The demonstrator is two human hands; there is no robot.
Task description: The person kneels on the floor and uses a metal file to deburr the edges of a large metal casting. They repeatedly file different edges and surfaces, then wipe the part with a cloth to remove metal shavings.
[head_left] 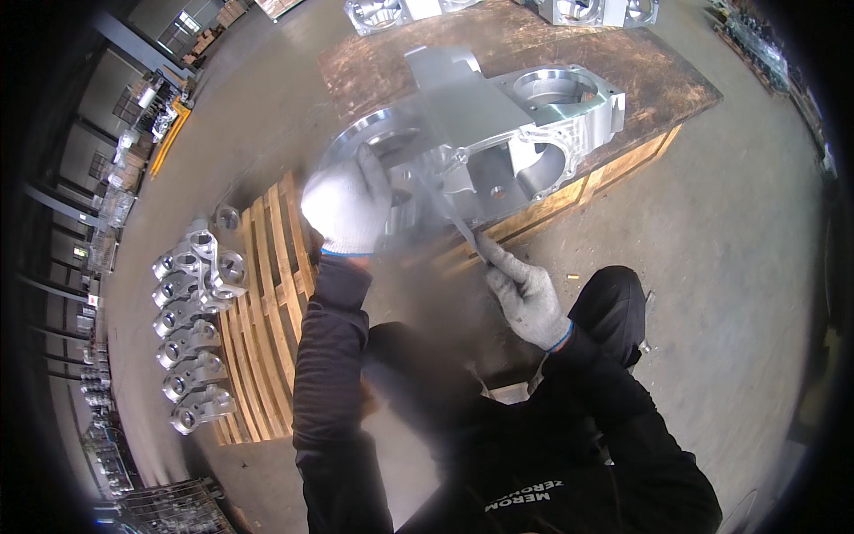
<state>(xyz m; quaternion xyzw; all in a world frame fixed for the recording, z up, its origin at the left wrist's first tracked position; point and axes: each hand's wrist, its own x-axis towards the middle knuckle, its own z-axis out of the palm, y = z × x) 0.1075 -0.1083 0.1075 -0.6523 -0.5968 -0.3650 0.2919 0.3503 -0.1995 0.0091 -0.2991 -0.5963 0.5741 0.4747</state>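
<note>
A large silvery machined metal casting (556, 147) with round bores lies on a brown-topped wooden platform in front of me. My left hand (349, 209), in a pale knit glove, grips the casting's left end beside its big ring, thumb upward; glare washes out its other fingers. My right hand (531, 303), also gloved, is closed around a long thin grey bar that looks like a file (464, 228). Its forefinger stretches along the bar. The bar slants up and left over the near side of the casting, where its far end blurs.
More castings (378, 16) stand along the platform's far edge (649, 76). To the left, a slatted wooden pallet (258, 338) bears several smaller silver brackets (191, 343) in a row. My bent knee (614, 298) is close to the platform. Yellow bars (169, 138) stand farther left.
</note>
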